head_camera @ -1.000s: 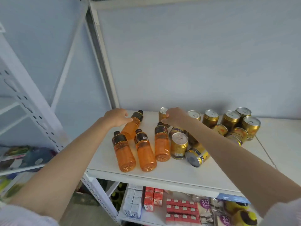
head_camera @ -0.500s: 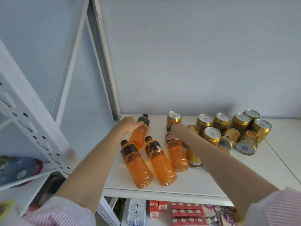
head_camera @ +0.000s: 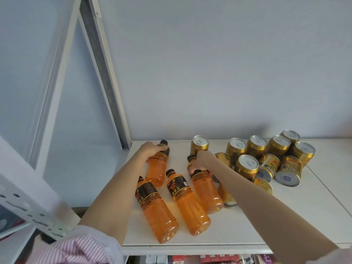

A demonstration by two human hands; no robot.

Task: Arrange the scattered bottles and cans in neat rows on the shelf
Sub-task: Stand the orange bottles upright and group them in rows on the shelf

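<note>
Both arms extended over shelf. Left grip curled round neck of rear-left bottle, lying flat. Right grip curled round shoulder of right bottle, also flat. Bottles counted: four, all lying, shelf left. Gold cans: at least eleven, some upright, some toppled, shelf right.

Head view, steeply down, near shelf
</note>
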